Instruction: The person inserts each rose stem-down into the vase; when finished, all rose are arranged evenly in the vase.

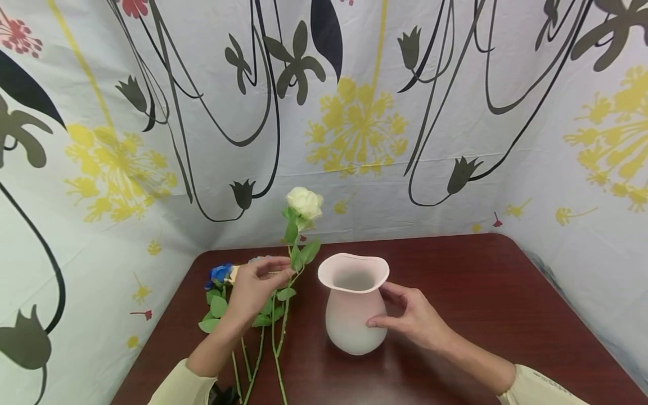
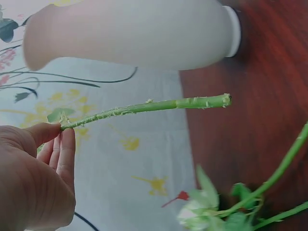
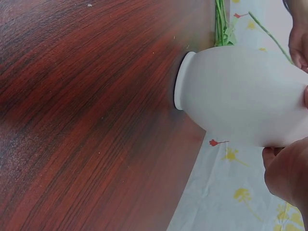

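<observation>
A white rose [image 1: 305, 203] stands upright in my left hand [image 1: 258, 289], thumb and fingers pinching its green stem. In the left wrist view the cut lower end of that stem [image 2: 144, 108] sticks out past my fingertips, beside the vase. The pale pinkish-white vase [image 1: 354, 320] stands upright on the table, its wavy mouth facing up. My right hand [image 1: 412, 318] grips the vase from the right, thumb on the front and fingers behind, just under the neck. Part of those fingers is hidden by the vase.
Left of the vase, several roses with leafy stems lie on the dark red-brown table [image 1: 455, 292], among them a blue rose [image 1: 220, 274] and a cream one [image 1: 233, 274]. A flower-printed cloth [image 1: 212, 157] hangs behind the table and along its sides.
</observation>
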A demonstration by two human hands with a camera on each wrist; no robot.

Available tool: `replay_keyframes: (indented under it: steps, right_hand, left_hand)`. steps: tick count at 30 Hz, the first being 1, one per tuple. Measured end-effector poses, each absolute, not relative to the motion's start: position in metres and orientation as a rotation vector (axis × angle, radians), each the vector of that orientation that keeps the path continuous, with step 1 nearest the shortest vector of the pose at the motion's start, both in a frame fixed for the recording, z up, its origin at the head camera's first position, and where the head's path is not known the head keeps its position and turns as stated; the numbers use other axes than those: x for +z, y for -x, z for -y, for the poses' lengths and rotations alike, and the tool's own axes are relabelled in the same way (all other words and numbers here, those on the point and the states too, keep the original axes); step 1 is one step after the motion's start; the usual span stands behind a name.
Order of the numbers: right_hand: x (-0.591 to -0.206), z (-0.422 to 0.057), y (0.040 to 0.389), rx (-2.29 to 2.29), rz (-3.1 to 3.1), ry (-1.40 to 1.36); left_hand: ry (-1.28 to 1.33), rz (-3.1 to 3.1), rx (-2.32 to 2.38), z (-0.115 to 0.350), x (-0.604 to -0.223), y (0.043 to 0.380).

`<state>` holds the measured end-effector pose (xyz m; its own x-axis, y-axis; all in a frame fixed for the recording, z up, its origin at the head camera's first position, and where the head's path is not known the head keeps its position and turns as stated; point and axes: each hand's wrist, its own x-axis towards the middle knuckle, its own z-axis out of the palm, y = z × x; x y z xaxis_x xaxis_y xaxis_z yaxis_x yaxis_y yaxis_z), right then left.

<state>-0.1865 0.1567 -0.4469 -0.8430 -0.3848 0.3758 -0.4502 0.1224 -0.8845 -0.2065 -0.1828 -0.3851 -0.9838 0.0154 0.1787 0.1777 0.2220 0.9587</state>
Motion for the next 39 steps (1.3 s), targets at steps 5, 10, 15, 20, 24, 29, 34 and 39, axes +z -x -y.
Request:
replay_keyframes:
  steps: [5,10,15,20,24,29,34,39]
  right_hand:
    - [-0.447,-0.157,0.186,1.852,2.329,-0.848]
    - [-0.449,-0.157,0.187,1.831,2.323,-0.868]
    - [-0.448,-0.157,0.186,1.824,2.323,-0.867]
    - [-0.446,-0.159,0.186,1.810,2.322,-0.868]
    - [-0.446,-0.159,0.187,1.816,2.330,-0.860]
    - [-0.447,-0.159,0.187,1.823,2.334,-0.855]
    - [-0.448,-0.159,0.187,1.821,2.325,-0.879]
    - [-0.448,-0.159,0.187,1.812,2.329,-0.880]
  left_hand:
    - [0.192,2.291,-1.869,0.184,-0.360,0.202]
    - [0.295,2.146,-1.964,0.184,-0.333,0.198]
    - [0.365,2.025,-2.020,0.181,-0.305,0.194]
    - [0.407,1.948,-2.080,0.172,-0.279,0.192]
    - [0.431,1.892,-2.153,0.163,-0.263,0.192]
    - [0.434,1.819,-2.228,0.152,-0.252,0.196]
    - [0.430,1.709,-2.284,0.141,-0.247,0.203]
    - [0.401,1.630,-2.323,0.135,-0.245,0.211]
